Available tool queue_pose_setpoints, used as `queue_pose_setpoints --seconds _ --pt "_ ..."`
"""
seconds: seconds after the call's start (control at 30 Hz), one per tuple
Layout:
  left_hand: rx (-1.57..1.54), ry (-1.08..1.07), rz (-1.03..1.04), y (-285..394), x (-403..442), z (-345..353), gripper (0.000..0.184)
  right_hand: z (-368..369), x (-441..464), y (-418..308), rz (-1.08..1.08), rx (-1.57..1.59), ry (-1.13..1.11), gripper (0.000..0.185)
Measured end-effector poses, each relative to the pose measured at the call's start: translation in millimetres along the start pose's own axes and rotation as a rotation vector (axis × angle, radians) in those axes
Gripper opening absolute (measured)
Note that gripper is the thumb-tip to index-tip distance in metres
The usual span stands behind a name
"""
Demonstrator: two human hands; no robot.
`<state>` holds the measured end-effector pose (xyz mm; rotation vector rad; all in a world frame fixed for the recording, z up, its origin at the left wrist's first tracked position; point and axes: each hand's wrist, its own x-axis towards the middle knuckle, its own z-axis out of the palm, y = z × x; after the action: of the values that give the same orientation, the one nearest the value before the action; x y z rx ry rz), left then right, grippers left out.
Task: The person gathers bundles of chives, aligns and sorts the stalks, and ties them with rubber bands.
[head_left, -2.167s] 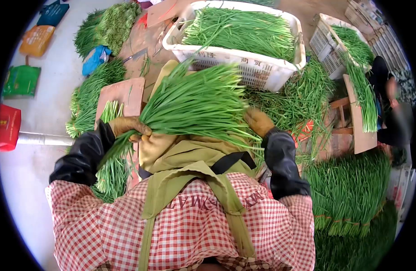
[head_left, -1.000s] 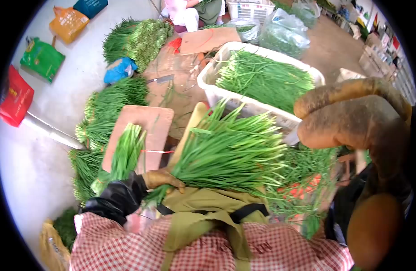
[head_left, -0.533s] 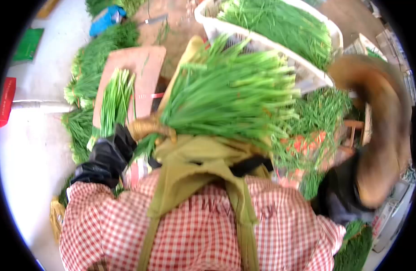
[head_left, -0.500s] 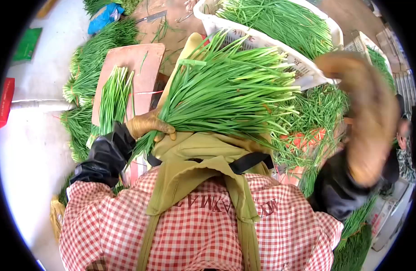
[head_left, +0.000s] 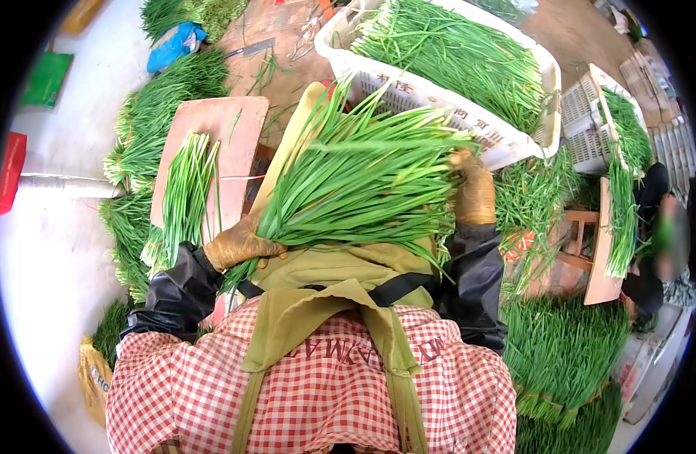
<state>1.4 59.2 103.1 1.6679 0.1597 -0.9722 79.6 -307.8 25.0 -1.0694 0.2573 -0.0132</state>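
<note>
A large loose bunch of garlic chives [head_left: 355, 181] lies across my apron-covered lap, green tips to the left and pale stem ends to the right. My left hand [head_left: 246, 244], in a brown glove, is closed around the leafy end, thumb on top. At the stem ends is my right hand [head_left: 473, 189], also gloved, its fingers curled in against the stalks and partly hidden. A smaller bunch of chives [head_left: 185, 185] rests on a pinkish board [head_left: 246, 125] to the left. Beside the big bunch, a yellowish strip [head_left: 284, 163] slants upward.
A white plastic basket [head_left: 439, 98] full of chives stands ahead. Tied chive bundles [head_left: 563, 348] are stacked at right; more chives [head_left: 174, 94] line the left. Loose trimmings [head_left: 537, 197] cover the right side. A knife [head_left: 257, 47] lies near a blue bag [head_left: 175, 47]. Another person [head_left: 654, 227] is at far right.
My right hand has come down and inward from its raised, blurred position at the right to the stem ends. My left hand keeps its hold on the leafy end.
</note>
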Motion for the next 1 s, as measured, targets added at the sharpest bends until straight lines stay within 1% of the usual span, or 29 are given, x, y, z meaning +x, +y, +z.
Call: queue_pose_setpoints --seconds 0.03,0.07,0.13,0.17,0.2,0.23,0.3,0.33,0.37,0.43,0.47,0.5,0.53,0.57,0.6,0.63,0.67,0.7,0.73,0.77,0.8,0.83,0.87,0.9,0.93,0.97,1.0 --pt "0.018 0.016 -0.001 2 0 -1 0.071 -12 5 3 0.021 0.206 -0.013 0.024" --pt "0.049 0.009 -0.017 5 0 0 0.072 -36 17 21 -0.096 0.232 0.102 0.026" --pt "0.089 0.003 -0.003 1 3 -3 0.075 -65 15 0 0.091 0.283 0.181 0.023" --pt "0.127 0.003 0.0 0 4 -2 0.077 -120 32 16 -0.007 0.279 0.362 0.024" --pt "0.092 -0.003 0.006 4 3 2 0.081 -176 49 31 -0.104 0.253 0.541 0.025" --pt "0.087 -0.002 0.012 -1 4 1 0.081 -240 62 35 0.116 -0.102 0.618 0.029" --pt "0.229 0.026 0.183 -12 9 -2 0.081 -214 47 -1 0.152 -0.627 0.533 0.051" --pt "0.162 0.037 0.092 7 0 7 0.079 -196 38 -21 0.156 -0.882 0.503 0.064" --pt "0.156 0.033 0.091 8 0 9 0.079 -168 35 -34 0.138 -0.735 0.52 0.074" --pt "0.065 -0.055 0.069 11 2 8 0.074 -121 44 -64 0.327 -0.755 0.158 0.064" --pt "0.315 0.015 0.25 0 5 5 0.069 -92 39 -63 0.319 -0.715 -0.013 0.055" --pt "0.557 0.107 0.54 -10 13 1 0.064 -64 40 -67 0.277 -0.68 -0.191 0.046" --pt "0.565 0.079 0.406 -13 7 -3 0.06 -70 54 -46 -0.008 -0.692 -0.498 0.032" --pt "0.555 0.044 0.495 17 -3 5 0.047 -63 68 -34 -0.348 -1.16 -0.632 0.029" --pt "0.473 0.04 0.558 0 8 0 0.04 -66 78 -20 -0.43 -1.273 -0.72 0.03" --pt "0.419 0.021 0.517 -4 13 -9 0.045 -60 76 -15 -0.267 -0.935 -0.627 0.032" --pt "0.364 0.005 0.474 -8 20 -18 0.05 -42 60 -36 -0.071 -1.044 -0.578 0.028" --pt "0.309 -0.009 0.432 -12 26 -27 0.057 -31 47 -37 0.191 -0.597 -0.376 0.033" --pt "0.37 0.02 0.5 -12 32 -34 0.058 -26 42 -35 0.208 -0.328 -0.339 0.035" --pt "0.429 0.044 0.558 -10 35 -36 0.06 -27 40 -27 0.187 -0.1 -0.281 0.032" --pt "0.429 0.048 0.574 -1 33 -35 0.06 -37 43 -15 0.136 0.003 -0.232 0.033" --pt "0.297 -0.014 0.352 13 26 -34 0.059 -46 42 -7 0.093 0.111 -0.175 0.033" --pt "0.168 -0.082 0.123 19 23 -32 0.059 -48 36 -7 0.098 0.071 -0.143 0.032" --pt "0.175 -0.098 0.12 19 22 -30 0.059 -49 26 -10 0.104 0.035 -0.104 0.03" --pt "0.141 -0.085 0.111 18 22 -31 0.059 -57 30 -3 0.117 0.085 -0.034 0.022" --pt "0.102 -0.07 0.103 17 22 -29 0.059 -88 37 16 0.063 0.236 0.032 0.014" --pt "0.018 -0.095 0.123 18 19 -25 0.055 -129 48 35 -0.034 0.418 -0.105 0.013"
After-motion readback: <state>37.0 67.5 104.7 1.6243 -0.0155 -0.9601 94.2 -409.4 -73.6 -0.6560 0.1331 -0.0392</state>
